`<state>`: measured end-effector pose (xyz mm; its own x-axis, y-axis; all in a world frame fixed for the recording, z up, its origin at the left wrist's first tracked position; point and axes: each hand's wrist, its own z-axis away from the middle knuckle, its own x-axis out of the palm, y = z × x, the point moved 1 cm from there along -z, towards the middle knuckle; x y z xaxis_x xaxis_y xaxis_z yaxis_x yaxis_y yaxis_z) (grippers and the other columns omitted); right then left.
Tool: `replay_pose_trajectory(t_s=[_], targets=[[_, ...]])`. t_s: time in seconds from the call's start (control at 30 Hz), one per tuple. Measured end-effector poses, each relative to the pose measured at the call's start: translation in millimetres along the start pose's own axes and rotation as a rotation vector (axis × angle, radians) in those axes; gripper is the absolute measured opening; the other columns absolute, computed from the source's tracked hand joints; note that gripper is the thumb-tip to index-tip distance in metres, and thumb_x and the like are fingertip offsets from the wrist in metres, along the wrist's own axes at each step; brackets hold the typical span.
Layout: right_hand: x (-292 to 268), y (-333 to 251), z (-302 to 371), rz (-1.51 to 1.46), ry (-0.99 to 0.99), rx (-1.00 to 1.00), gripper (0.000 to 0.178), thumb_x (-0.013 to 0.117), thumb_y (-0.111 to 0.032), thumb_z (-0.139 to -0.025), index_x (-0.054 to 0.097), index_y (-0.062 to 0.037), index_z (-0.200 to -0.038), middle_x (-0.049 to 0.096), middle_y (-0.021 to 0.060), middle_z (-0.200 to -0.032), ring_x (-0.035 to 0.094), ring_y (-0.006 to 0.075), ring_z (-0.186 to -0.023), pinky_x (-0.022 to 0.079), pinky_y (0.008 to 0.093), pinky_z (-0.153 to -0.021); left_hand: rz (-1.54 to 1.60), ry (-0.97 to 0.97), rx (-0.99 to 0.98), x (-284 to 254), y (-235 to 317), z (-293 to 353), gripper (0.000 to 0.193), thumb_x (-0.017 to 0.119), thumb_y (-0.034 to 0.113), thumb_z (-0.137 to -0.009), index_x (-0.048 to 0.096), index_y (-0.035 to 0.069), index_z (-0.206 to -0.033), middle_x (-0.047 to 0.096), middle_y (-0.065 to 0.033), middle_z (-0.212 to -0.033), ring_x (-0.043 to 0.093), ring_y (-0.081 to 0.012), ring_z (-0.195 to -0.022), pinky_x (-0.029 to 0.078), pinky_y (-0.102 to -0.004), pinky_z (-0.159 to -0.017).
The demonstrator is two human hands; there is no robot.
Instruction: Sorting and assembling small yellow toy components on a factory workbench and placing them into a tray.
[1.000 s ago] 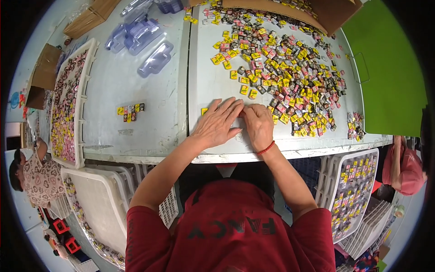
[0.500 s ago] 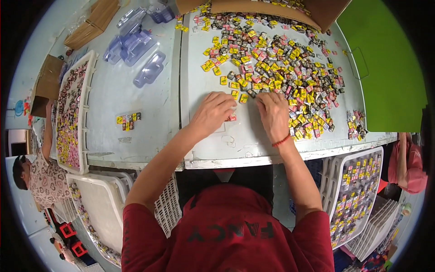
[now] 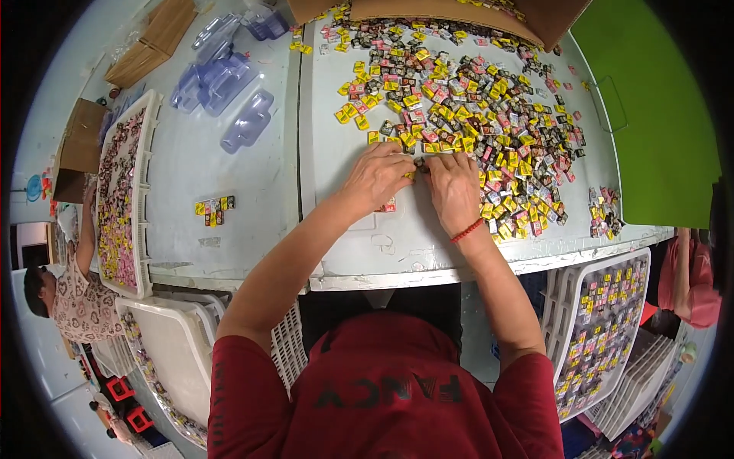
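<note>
A big pile of small block-shaped wrapped candies (image 3: 489, 130) in yellow, pink and black spreads over the white table. At its near edge my left hand (image 3: 380, 174) is closed, fingers curled over a yellow candy (image 3: 410, 175) that shows only partly. My right hand (image 3: 454, 186) is also closed, its fingertips pinching at a dark candy (image 3: 420, 162) right beside the left fingertips. Below my left palm lies a short row of red and white candies (image 3: 388, 205), partly covered by the hand. A small group of joined candies (image 3: 215, 209) sits apart on the left.
Clear plastic trays (image 3: 248, 121) lie at the far left. A white crate of candies (image 3: 145, 191) stands at the left edge, another filled crate (image 3: 604, 329) at lower right. An open cardboard box (image 3: 451, 11) borders the pile's far side. Co-workers are at both sides.
My hands have drawn together. The right moved left, the left slightly forward and right, and the loose yellow candies between them are now mostly covered by fingers.
</note>
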<state>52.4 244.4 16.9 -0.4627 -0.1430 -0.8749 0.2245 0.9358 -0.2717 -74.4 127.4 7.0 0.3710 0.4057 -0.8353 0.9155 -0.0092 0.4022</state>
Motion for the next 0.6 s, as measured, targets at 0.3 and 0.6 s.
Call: replay_pose_trajectory(t_s=[0.3,0.6], targets=[[4,20,-14,-0.09,-0.065,-0.254,0.01,0.059,-0.01,-0.078,0.061,-0.0081,-0.088,0.063,0.0044,-0.097,0.056,0.0227,-0.09,0.042,0.0356,-0.079,0.028,0.086,0.006,9,-6,7,0.02,0.072,0.014,-0.074,0.068,0.003,-0.09,0.067,-0.0068,-0.096,0.057,-0.0276,-0.101,0.045,-0.0375,-0.088],[-2,15,-6,-0.01,-0.055,-0.332,0.019,0.066,-0.014,-0.077,0.06,-0.0091,-0.094,0.064,0.0035,-0.105,0.056,0.0222,-0.098,0.04,0.0376,-0.088,0.021,0.087,-0.027,-6,-10,18,0.02,0.072,0.013,-0.07,0.066,0.002,-0.086,0.065,-0.0085,-0.09,0.059,-0.0276,-0.091,0.046,-0.0383,-0.082]])
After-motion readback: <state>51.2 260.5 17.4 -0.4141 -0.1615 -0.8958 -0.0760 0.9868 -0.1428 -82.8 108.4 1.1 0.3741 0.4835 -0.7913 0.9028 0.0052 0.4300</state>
